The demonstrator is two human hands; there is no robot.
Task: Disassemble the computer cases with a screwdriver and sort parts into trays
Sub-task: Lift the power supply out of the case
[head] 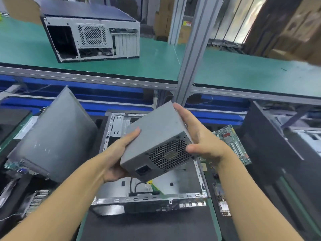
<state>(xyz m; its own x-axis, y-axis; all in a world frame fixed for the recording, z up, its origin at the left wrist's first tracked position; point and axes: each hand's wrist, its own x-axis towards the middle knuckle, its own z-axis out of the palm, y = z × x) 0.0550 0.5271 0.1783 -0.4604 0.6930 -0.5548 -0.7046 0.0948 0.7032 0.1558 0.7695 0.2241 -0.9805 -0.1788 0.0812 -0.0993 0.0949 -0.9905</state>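
The person is holding the grey power supply (156,134) in the air with both hands, tilted, just above the open case (182,185) lying on the desk (82,230). The left hand (118,153) is cupping its lower left corner from beneath, thumb lying on the top face. The right hand (199,136) is clasping the right side, fingers (180,112) stretched along the wall and thumb hooked over the fan grille. So both hands are gripping the supply.

It looks lifted clear and ready for sorting. Dark cables (139,186) are showing in the case below it; whether they are attached to the supply I cannot tell, so it would be wise to lift slowly and feel for a tug. Keeping the palm underneath should take the weight off the thumbs.

Room is tight. A grey side panel (57,136) is leaning close on the left, a green circuit board (232,141) is lying just beside the right wrist, and a black case (271,145) is standing beyond that. The upright post (189,66) and the shelf rail (104,79) are bounding the space ahead. I cannot pick out a tray from here.
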